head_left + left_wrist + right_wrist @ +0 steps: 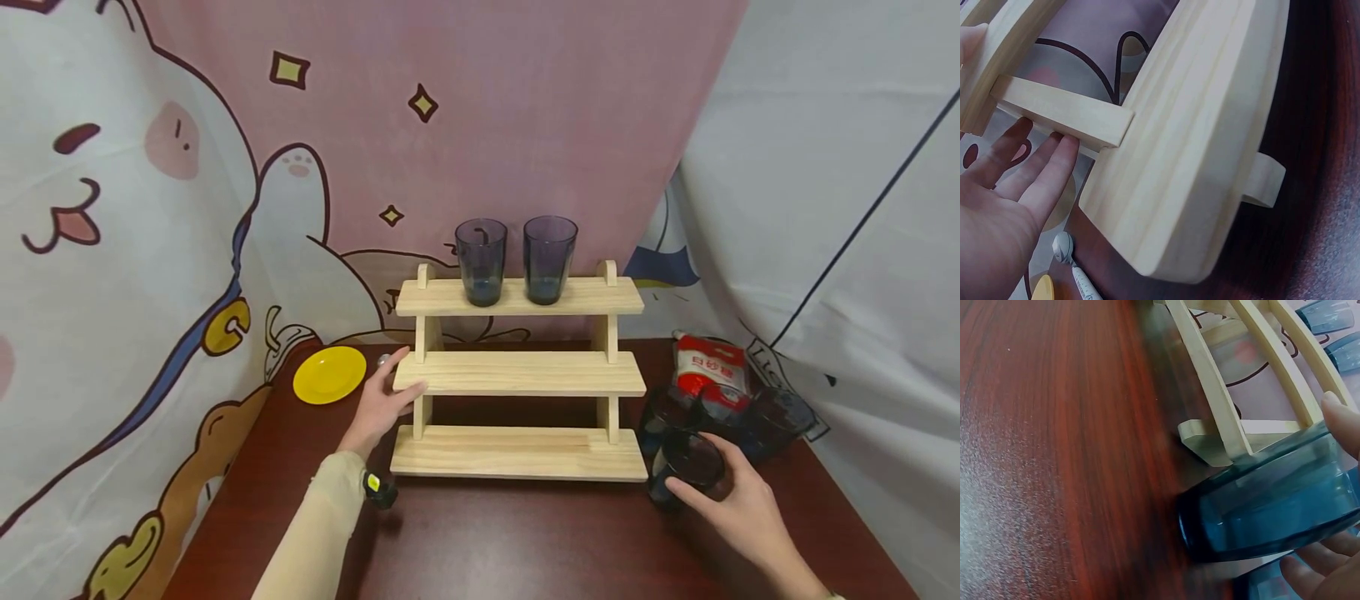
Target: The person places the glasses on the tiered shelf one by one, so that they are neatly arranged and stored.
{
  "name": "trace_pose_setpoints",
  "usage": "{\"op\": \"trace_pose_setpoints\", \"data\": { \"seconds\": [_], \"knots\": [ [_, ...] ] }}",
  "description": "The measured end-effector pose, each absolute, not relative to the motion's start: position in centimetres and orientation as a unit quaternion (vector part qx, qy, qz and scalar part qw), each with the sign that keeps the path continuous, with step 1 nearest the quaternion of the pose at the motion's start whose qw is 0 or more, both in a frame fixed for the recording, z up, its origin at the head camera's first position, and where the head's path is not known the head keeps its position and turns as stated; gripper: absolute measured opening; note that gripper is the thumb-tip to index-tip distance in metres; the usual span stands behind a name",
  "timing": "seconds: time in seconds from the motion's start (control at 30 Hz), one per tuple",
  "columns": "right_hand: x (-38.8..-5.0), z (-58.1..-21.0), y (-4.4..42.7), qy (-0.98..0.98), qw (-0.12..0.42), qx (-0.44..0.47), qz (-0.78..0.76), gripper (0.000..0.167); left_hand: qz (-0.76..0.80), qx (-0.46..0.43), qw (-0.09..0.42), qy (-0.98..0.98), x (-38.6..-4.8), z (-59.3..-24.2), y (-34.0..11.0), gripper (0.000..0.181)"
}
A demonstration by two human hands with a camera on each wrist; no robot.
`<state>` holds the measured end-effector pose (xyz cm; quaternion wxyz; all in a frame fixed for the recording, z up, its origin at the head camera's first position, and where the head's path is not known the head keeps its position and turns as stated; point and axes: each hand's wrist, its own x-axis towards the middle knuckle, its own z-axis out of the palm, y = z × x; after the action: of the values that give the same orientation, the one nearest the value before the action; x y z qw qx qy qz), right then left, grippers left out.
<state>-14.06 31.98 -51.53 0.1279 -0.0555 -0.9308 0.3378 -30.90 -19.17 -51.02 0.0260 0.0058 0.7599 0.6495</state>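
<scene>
A three-tier wooden shelf (517, 372) stands on the table. My left hand (378, 408) holds the left end of its middle tier, thumb at the front edge; in the left wrist view the fingertips (1069, 147) touch the upright. My right hand (742, 500) grips a dark blue drinking glass (1272, 500) near its rim, at the shelf's lower right corner. Its thumb and fingers lie on opposite sides of the glass. Two more glasses, a left one (482, 267) and a right one (550, 262), stand upright on the top tier.
Several dark glasses (776, 417) stand at the right, by a red and white bag (711, 362). A yellow plate (330, 375) lies at the left, and a spoon (1072, 259) lies beside the shelf. Printed cloth (562, 108) hangs behind the table (510, 533).
</scene>
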Motion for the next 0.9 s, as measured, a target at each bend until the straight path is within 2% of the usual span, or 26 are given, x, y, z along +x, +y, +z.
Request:
{"op": "trace_pose_setpoints", "data": {
  "seconds": [0.37, 0.9],
  "knots": [
    [-14.15, -52.24, 31.61, -0.892, 0.152, -0.049, 0.423, 0.082, 0.649, 0.025, 0.005, 0.76, -30.8, -51.02, -19.02, 0.074],
    [-13.96, -51.81, 31.41, -0.884, 0.16, -0.078, 0.432, 0.082, 0.649, 0.018, 0.008, 0.761, -30.8, -50.9, -19.19, 0.08]
  ]
}}
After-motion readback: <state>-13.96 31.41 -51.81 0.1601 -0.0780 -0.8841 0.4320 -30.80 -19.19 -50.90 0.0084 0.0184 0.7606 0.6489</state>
